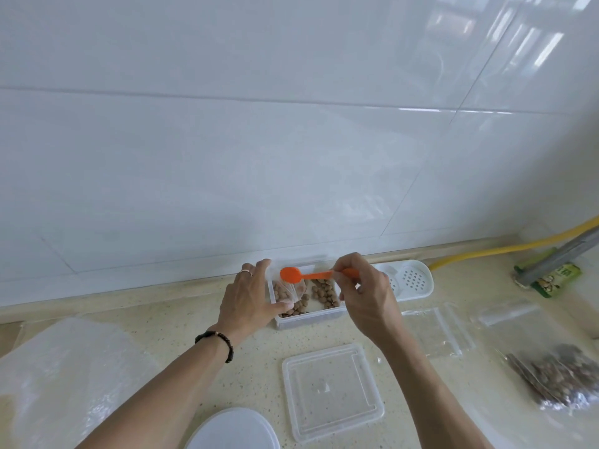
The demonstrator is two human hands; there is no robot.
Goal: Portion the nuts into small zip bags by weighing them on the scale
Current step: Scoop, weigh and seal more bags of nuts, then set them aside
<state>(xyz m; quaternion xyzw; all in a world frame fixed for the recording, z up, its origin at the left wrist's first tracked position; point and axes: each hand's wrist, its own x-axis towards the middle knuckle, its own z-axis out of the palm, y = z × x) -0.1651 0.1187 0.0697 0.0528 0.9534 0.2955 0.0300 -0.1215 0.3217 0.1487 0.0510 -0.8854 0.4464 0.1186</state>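
A speckled worktop (201, 332) meets a white tiled wall. Against the wall sits a clear container (309, 315) holding brown nuts (324, 294). The right hand (366, 296) pinches the handle of an orange spoon (306, 275), which lies level above the container, its long axis running left to right, bowl pointing left. The left hand (249, 298) pinches a small zip bag (287, 293) inside the container's left half, partly filled with nuts. A clear square lid (330, 390) lies nearer the viewer. 1 empty zip bag (437, 328) lies to the right.
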